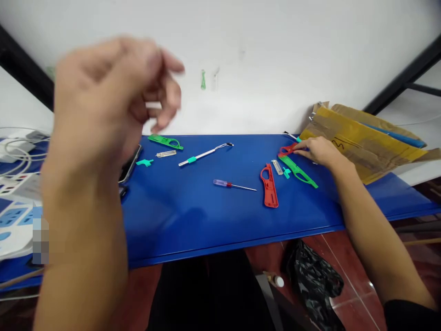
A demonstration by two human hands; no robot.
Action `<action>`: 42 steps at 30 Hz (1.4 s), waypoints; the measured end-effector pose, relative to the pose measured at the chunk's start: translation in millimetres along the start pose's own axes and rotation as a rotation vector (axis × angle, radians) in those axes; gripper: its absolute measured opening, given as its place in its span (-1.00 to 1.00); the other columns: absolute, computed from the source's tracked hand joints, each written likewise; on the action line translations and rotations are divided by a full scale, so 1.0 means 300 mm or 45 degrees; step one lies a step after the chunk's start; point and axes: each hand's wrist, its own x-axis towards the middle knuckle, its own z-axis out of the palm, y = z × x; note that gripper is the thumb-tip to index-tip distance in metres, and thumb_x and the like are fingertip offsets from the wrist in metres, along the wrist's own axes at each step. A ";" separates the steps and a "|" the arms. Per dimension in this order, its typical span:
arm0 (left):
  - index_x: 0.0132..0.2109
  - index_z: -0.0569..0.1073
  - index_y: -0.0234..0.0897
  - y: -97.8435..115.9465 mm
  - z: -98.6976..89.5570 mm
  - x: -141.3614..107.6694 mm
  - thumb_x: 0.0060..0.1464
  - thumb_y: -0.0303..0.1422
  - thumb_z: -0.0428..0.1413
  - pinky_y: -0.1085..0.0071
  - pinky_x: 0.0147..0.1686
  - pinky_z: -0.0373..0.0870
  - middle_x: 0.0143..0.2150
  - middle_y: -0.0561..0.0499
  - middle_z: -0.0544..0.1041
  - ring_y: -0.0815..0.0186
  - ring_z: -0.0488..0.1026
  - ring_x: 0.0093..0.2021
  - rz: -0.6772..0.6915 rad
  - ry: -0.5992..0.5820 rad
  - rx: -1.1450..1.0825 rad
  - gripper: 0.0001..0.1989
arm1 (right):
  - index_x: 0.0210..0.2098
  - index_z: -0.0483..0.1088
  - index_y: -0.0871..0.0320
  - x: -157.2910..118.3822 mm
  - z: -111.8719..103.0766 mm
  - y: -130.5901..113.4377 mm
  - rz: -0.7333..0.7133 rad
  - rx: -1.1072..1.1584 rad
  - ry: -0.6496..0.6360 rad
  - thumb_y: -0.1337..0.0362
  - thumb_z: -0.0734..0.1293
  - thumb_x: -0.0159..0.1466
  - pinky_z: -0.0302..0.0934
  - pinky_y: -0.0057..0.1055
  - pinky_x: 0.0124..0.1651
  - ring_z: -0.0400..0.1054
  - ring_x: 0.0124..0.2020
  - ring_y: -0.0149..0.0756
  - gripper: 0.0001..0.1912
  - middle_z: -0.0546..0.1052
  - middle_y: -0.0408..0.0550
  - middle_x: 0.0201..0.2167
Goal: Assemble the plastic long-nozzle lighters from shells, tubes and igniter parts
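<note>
My left hand (138, 87) is raised close to the camera over the left side of the table, blurred, with loosely curled, parted fingers and nothing visible in them. At the right rear, my right hand (319, 151) pinches a red plastic lighter casing half (286, 149). Just below it lie a green casing half (299, 171), a clear fuel tank (277, 167) and a teal trigger (286, 173). Another red casing half (269, 187) rests nearer the front edge. A purple-handled screwdriver (234, 185) lies mid-table. Behind it is a metal lighter rod (201, 156) with wires and a teal piece.
Toward the left rear sit a green casing half (167, 141), a clear tank (166, 153) and a teal trigger (144, 162). A phone (131, 164) is partly behind my left arm. Power strips (17, 216) stand far left, a taped cardboard box (358, 142) at right.
</note>
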 end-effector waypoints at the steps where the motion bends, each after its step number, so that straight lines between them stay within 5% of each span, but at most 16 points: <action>1: 0.25 0.57 -0.50 -0.017 0.007 0.073 0.51 -0.12 -0.50 0.32 -0.27 0.27 0.01 -0.09 0.68 0.25 0.66 -0.14 0.061 0.104 -0.146 -0.15 | 0.01 0.74 -0.06 -0.009 -0.004 0.002 0.037 0.004 0.055 0.04 0.36 0.44 0.39 -0.17 -0.01 0.60 -0.09 -0.01 -0.67 0.76 -0.02 -0.05; 3: 0.24 0.56 -0.55 -0.054 0.053 0.177 0.45 -0.18 -0.07 0.35 -0.23 0.29 -0.12 0.00 0.66 0.41 0.55 -0.26 0.065 0.167 -0.240 -0.45 | 0.04 0.72 0.01 -0.026 -0.018 -0.001 0.127 0.020 0.132 0.02 0.28 0.49 0.39 -0.14 -0.02 0.60 -0.06 0.04 -0.59 0.75 0.06 -0.03; 6: 0.08 0.67 -0.48 -0.130 0.162 0.215 0.48 -0.16 -0.05 0.40 -0.17 0.30 -0.26 0.07 0.64 0.50 0.41 -0.34 0.031 0.192 0.121 -0.48 | 0.10 0.69 0.12 -0.051 -0.047 -0.037 0.225 0.029 0.165 0.03 0.25 0.49 0.40 -0.05 0.02 0.59 0.01 0.13 -0.53 0.72 0.20 0.03; 11: -0.04 0.71 -0.24 -0.265 0.280 0.106 0.45 -0.22 0.09 0.35 -0.22 0.28 -0.32 0.01 0.69 0.28 0.56 -0.27 0.009 0.230 0.457 -0.68 | -0.08 0.70 0.02 -0.079 -0.085 -0.188 0.285 0.167 -0.047 -0.30 0.38 0.35 0.40 -0.09 -0.13 0.58 -0.20 0.05 -0.44 0.72 0.09 -0.20; 14: -0.06 0.71 -0.17 -0.299 0.274 0.048 0.43 -0.21 0.10 0.29 -0.23 0.27 -0.34 -0.01 0.67 0.21 0.59 -0.25 -0.044 0.244 0.385 -0.71 | -0.24 0.68 0.03 -0.092 -0.108 -0.242 0.177 0.228 -0.250 -0.24 0.45 0.26 0.35 -0.17 -0.24 0.51 -0.37 -0.08 -0.53 0.65 -0.03 -0.41; 18: -0.04 0.72 -0.15 -0.298 0.225 0.000 0.47 -0.16 0.05 0.31 -0.19 0.30 -0.34 0.04 0.67 0.26 0.54 -0.30 -0.084 0.253 0.411 -0.65 | -0.32 0.64 0.09 -0.123 -0.147 -0.189 0.260 0.462 -0.044 -0.22 0.36 0.35 0.32 -0.22 -0.31 0.44 -0.48 -0.18 -0.49 0.59 -0.08 -0.50; 25: 0.03 0.71 -0.33 -0.324 0.205 -0.025 0.48 -0.11 0.05 0.44 -0.20 0.27 -0.33 0.06 0.69 0.38 0.43 -0.31 -0.075 0.159 0.502 -0.56 | 0.33 0.56 0.07 -0.132 -0.113 -0.120 0.243 0.719 -0.159 -0.25 0.44 0.34 0.48 -0.14 -0.25 0.56 -0.34 -0.10 -0.26 0.72 0.00 -0.28; 30: 0.03 0.71 -0.30 -0.319 0.219 -0.037 0.48 -0.13 0.06 0.43 -0.25 0.22 -0.35 0.09 0.66 0.34 0.44 -0.31 -0.065 0.072 0.542 -0.59 | 0.07 0.71 0.00 -0.101 -0.081 -0.228 0.024 0.610 -0.089 -0.14 0.46 0.35 0.50 -0.06 0.08 0.61 -0.03 0.00 -0.54 0.73 0.04 0.00; 34: 0.00 0.73 -0.24 -0.316 0.244 -0.048 0.45 -0.13 0.06 0.38 -0.29 0.25 -0.38 0.04 0.67 0.29 0.49 -0.34 0.031 0.024 0.512 -0.60 | 0.13 0.69 -0.04 -0.095 -0.076 -0.325 -0.052 0.838 -0.309 -0.18 0.43 0.37 0.50 -0.11 -0.07 0.59 -0.16 -0.05 -0.50 0.74 0.00 -0.07; 36: -0.06 0.75 -0.17 -0.325 0.259 -0.048 0.41 -0.13 0.09 0.34 -0.33 0.24 -0.42 0.02 0.65 0.25 0.49 -0.39 0.065 0.023 0.476 -0.64 | 0.20 0.65 -0.01 -0.091 -0.070 -0.313 0.026 0.824 -0.126 -0.15 0.35 0.45 0.51 -0.09 -0.09 0.59 -0.18 -0.03 -0.47 0.73 0.04 -0.07; 39: -0.12 0.74 -0.08 -0.337 0.276 -0.046 0.35 -0.15 0.13 0.33 -0.34 0.26 -0.47 0.03 0.60 0.23 0.49 -0.42 0.054 -0.006 0.414 -0.71 | 0.25 0.62 0.07 -0.081 -0.050 -0.219 0.149 0.511 0.304 -0.03 0.28 0.50 0.45 0.07 0.18 0.58 0.08 0.14 -0.49 0.69 0.18 0.11; 42: -0.11 0.74 -0.09 -0.337 0.282 -0.047 0.34 -0.16 0.13 0.33 -0.33 0.29 -0.48 0.02 0.60 0.22 0.51 -0.42 0.041 -0.030 0.374 -0.72 | 0.21 0.64 0.10 -0.074 -0.015 -0.112 0.083 0.412 0.166 0.05 0.31 0.46 0.35 0.17 0.36 0.52 0.25 0.22 -0.53 0.66 0.19 0.21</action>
